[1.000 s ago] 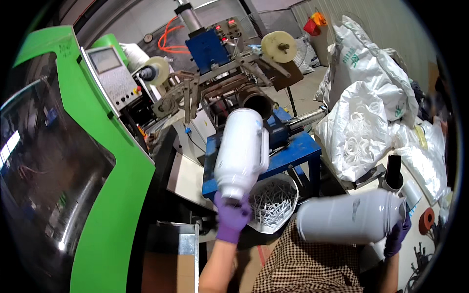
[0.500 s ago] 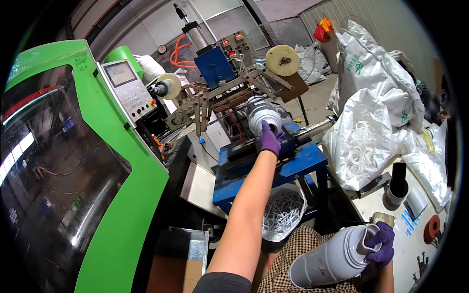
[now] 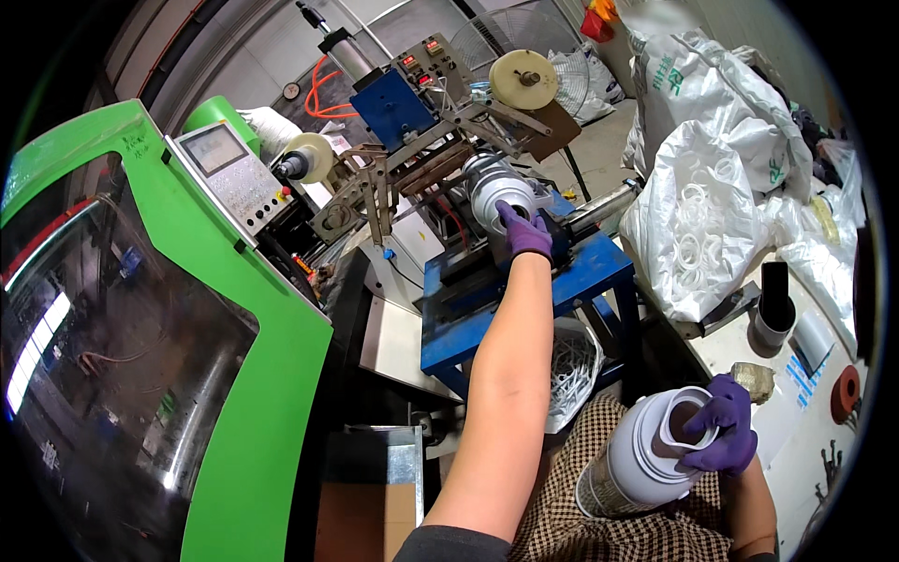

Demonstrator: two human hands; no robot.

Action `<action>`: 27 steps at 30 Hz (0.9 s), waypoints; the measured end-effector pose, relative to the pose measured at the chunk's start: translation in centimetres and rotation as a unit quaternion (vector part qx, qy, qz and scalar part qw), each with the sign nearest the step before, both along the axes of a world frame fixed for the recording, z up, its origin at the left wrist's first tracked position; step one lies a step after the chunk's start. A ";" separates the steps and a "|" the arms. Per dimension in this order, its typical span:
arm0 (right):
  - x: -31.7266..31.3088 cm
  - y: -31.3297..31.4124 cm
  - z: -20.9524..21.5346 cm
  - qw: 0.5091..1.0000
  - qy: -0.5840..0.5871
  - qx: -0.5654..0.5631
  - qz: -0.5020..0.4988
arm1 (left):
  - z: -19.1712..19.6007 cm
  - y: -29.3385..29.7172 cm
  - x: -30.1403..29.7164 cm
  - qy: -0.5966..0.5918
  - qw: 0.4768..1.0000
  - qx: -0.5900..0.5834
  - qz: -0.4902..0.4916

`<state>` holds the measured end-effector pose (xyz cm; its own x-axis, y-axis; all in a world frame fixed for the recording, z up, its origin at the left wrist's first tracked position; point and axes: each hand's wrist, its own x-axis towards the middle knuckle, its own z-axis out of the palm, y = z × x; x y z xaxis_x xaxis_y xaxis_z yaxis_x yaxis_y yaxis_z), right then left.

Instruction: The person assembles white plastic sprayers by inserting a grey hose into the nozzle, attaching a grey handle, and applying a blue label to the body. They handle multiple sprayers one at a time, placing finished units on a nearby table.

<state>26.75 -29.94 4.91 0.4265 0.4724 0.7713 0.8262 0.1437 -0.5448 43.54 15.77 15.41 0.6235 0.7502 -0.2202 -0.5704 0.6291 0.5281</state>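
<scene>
A light grey plastic bottle (image 3: pixel 493 190) lies in a machine with a blue frame (image 3: pixel 526 314), its mouth turned toward me. Reaching out, my left hand (image 3: pixel 525 232) in a purple glove closes its fingers over the rim of that mouth; its fingertips are partly hidden. A second grey plastic bottle (image 3: pixel 637 459), wide and with a ringed neck, leans above my lap. My right hand (image 3: pixel 726 429), also purple-gloved, grips it by the mouth, fingers hooked over the lip.
A green machine (image 3: pixel 253 347) with a control panel stands at left. To the right are a white sack of rings (image 3: pixel 698 229), a dark-mouthed grey tube (image 3: pixel 773 314), a tape roll (image 3: pixel 752 382) and a red ring (image 3: pixel 845 393). Under the blue frame sits a bag of white strips (image 3: pixel 571 375).
The bottle in my right hand has tipped more upright, and its open mouth now faces up more. My left hand stays at the mouth of the bottle in the machine. The view has shifted slightly.
</scene>
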 end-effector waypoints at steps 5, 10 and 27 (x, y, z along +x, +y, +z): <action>-0.6 1.7 1.3 1.000 -0.015 0.008 0.022 | -0.5 3.4 -0.5 -0.019 0.999 0.039 -0.003; -0.8 3.3 3.9 0.998 -0.046 -0.001 0.039 | 0.7 2.0 -3.7 -0.088 0.990 -0.001 -0.114; 21.9 13.5 1.0 0.444 0.725 0.524 0.058 | -1.4 -17.5 -25.3 -0.167 0.664 0.606 -0.405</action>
<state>48.61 -16.41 5.88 0.8533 0.2617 -0.4511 -0.3291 0.9412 -0.0765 18.24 -1.74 14.05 0.7927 -0.3613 0.4909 -0.5170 0.0281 0.8555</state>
